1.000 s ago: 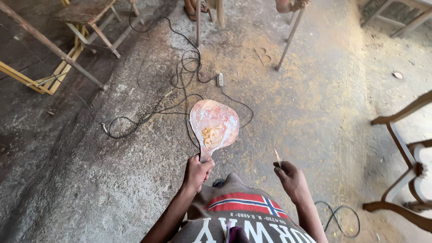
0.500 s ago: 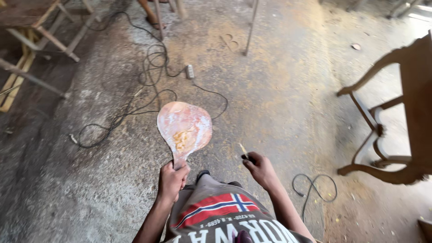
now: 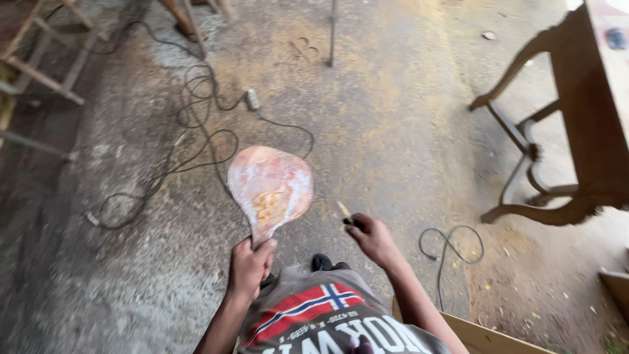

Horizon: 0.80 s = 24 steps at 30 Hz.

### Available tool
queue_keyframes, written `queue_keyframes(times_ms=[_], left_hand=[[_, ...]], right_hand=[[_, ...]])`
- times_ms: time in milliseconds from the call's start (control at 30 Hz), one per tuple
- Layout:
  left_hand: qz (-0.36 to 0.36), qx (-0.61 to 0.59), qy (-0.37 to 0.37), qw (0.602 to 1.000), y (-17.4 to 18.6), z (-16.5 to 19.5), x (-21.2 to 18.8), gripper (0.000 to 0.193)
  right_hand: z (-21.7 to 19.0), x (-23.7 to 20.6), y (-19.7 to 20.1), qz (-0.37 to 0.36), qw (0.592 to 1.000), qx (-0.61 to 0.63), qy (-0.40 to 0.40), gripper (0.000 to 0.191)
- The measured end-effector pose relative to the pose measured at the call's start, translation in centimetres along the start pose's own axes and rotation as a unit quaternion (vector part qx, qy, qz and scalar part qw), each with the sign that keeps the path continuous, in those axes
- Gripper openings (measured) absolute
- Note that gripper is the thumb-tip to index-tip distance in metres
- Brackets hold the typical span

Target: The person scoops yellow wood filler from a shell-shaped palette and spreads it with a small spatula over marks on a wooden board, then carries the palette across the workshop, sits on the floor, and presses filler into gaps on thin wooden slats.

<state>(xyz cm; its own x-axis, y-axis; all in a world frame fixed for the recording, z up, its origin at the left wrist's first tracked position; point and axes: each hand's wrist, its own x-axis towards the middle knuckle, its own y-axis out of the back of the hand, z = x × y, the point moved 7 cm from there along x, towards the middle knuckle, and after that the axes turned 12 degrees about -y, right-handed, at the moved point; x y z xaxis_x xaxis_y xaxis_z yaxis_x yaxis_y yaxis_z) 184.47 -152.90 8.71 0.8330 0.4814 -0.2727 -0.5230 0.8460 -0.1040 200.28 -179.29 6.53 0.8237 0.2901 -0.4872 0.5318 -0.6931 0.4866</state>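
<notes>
Left hand (image 3: 250,267) fingers wrapped round neck of flat paddle-shaped board (image 3: 270,188), likely light, stiff; right hand (image 3: 372,238) pinches small stick (image 3: 344,211) beside it.

Your left hand (image 3: 250,267) grips the handle of a paddle-shaped board (image 3: 270,189), pinkish w/ a yellow-brown smear mid-face, held flat over the dusty floor. Just right of the board, your right hand (image 3: 373,238) pinches a small stick-like tool (image 3: 345,212). Black cables (image 3: 196,124) loop beyond the board's left; a carved wooden table (image 3: 576,131) stands well to its right.
</notes>
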Motion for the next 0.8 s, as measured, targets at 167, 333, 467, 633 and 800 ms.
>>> queue_keyframes(times_ms=[167, 333, 467, 633, 800], left_hand=[[-0.001, -0.007, -0.030, 1.000, 2.7, -0.4, -0.2, 0.021], [0.009, -0.038, -0.041, 0.998, 8.4, -1.0, -1.1, 0.022], [0.078, -0.030, -0.038, 0.996, 16.6, -1.4, -4.0, 0.016], [0.166, -0.006, -0.019, 0.986, 27.5, -4.2, -9.1, 0.018], [0.234, -0.069, -0.030, 0.969, 35.9, -7.5, -12.5, 0.022]], right_hand=[[1.6, -0.9, -1.2, 0.014, 0.999, 0.026, -0.022, 0.031], [0.6, -0.9, -4.7, -0.027, 0.984, 0.166, -0.054, 0.028], [-3.5, -1.8, -10.3, -0.046, 0.989, 0.138, -0.037, 0.029], [-9.9, -3.4, -19.4, -0.085, 0.996, 0.010, -0.009, 0.031], [-16.3, -5.6, -26.6, -0.106, 0.984, -0.104, 0.095, 0.032]])
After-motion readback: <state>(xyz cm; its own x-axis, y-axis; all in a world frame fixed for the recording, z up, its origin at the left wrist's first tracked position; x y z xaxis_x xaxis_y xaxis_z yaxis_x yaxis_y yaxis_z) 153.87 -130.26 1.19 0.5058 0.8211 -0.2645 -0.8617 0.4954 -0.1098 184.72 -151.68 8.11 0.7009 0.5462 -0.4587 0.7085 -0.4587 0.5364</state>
